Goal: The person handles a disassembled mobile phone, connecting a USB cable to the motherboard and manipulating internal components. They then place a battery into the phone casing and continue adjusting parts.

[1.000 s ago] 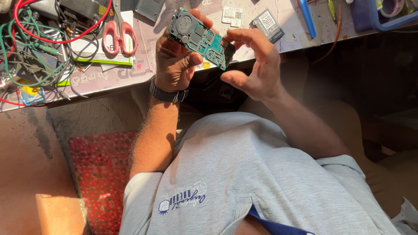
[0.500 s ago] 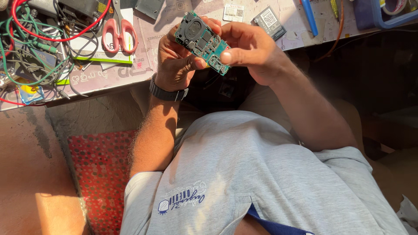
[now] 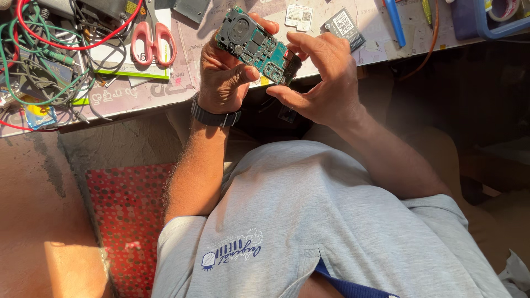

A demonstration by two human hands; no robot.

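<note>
Head view: left hand [image 3: 223, 77] grips green circuit board [image 3: 255, 44] from below, thumb pressed on its face, board tilted above table edge [image 3: 138, 105]. Right hand [image 3: 326, 83] holds board's dark right end between fingertips [image 3: 292, 41] and thumb. Black wristband [image 3: 212, 117] on left wrist. Red-handled scissors [image 3: 154, 36] and tangled wires [image 3: 41, 49] lie well left of left hand. Blue pen [image 3: 395, 22] up-right of right hand.

Left hand [image 3: 223, 74] gripping green circuit board [image 3: 255, 45], right hand [image 3: 326, 83] pinching its end
</note>
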